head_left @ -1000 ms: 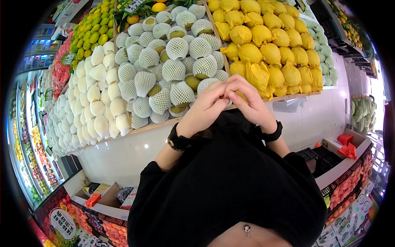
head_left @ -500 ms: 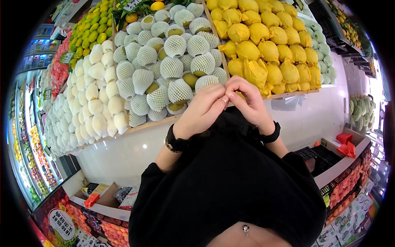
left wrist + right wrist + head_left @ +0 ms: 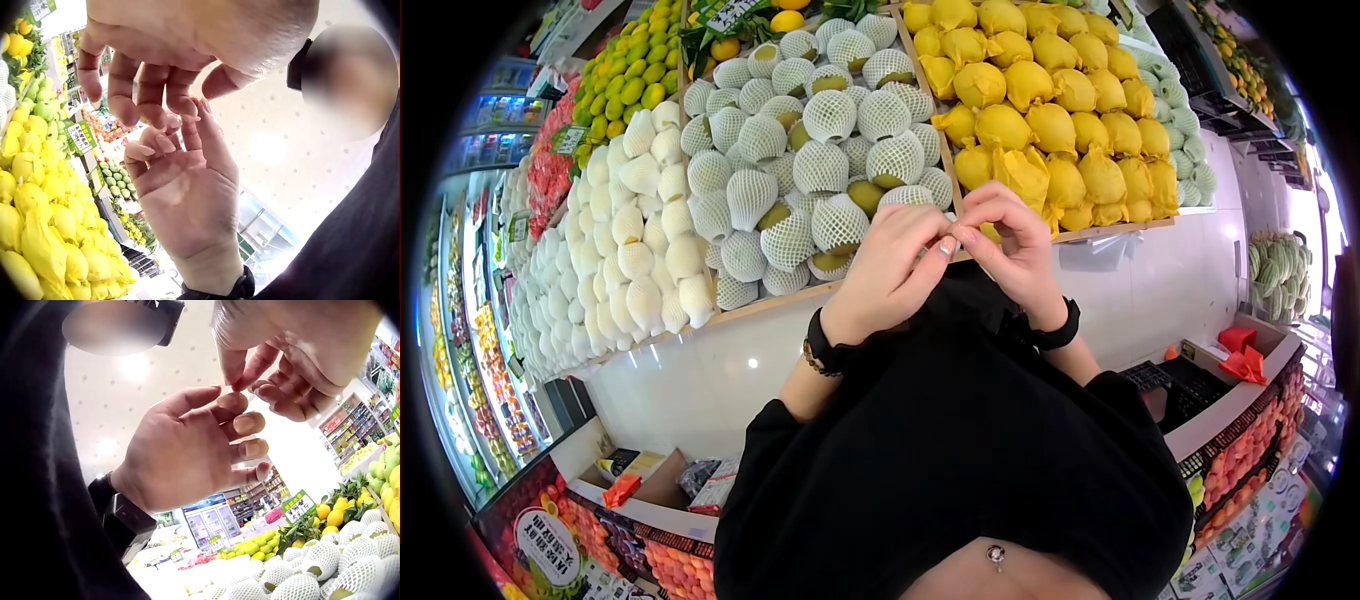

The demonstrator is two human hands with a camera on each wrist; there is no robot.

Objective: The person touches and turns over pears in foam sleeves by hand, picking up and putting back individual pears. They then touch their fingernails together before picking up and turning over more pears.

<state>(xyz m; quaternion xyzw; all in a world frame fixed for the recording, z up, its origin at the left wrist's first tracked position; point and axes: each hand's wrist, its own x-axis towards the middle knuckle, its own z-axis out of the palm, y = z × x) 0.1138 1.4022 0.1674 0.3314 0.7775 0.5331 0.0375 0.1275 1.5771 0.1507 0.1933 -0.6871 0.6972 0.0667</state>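
Note:
Both hands meet at the fingertips in front of the chest. In the head view the left hand (image 3: pixel 888 268) is on the left and the right hand (image 3: pixel 1018 255) on the right, fingers bent. From the left wrist, the left hand (image 3: pixel 194 34) hangs loosely curled above the upturned palm of the right hand (image 3: pixel 190 197). In the right wrist view, thumb and index finger of the right hand (image 3: pixel 300 337) come together at the fingertips of the left hand (image 3: pixel 184 450). No object shows between them. Netted fruit (image 3: pixel 840 224) and yellow-wrapped fruit (image 3: pixel 1020 178) lie just beyond.
Pale wrapped fruit (image 3: pixel 636 262) fills the left of the sloped stand, with green mangoes (image 3: pixel 632 92) behind. A wooden edge (image 3: pixel 785 299) runs along its front. Low counters with boxes (image 3: pixel 662 480) and a red bag (image 3: pixel 1245 364) flank the person.
The right hand's fingers have spread and shifted slightly at the left fingertips, while the hands stay together. The view of the stand has shifted a little.

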